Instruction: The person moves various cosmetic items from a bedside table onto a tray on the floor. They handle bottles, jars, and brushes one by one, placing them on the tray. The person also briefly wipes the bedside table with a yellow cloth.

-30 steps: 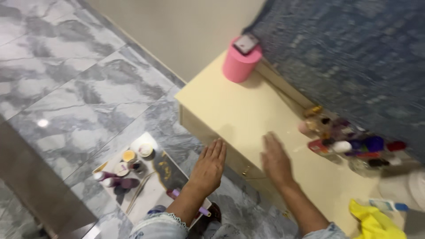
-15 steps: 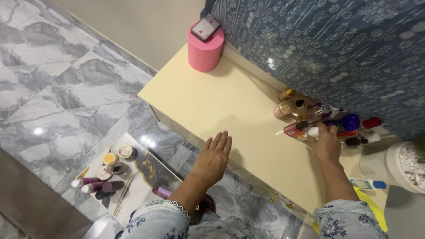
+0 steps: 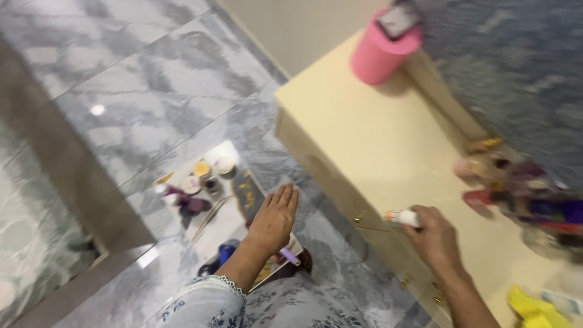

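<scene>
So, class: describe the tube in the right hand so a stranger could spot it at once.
Find the cream cabinet beside the marble floor. Near its front edge, the right hand grips a small white tube. Unlike the blurred bottles at the back, it is held and has an orange tip.

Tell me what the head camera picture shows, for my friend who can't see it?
A person's right hand holds a small white tube over a cream cabinet top, while the left hand hovers flat and open above a tray of little jars on the marble floor.
</scene>
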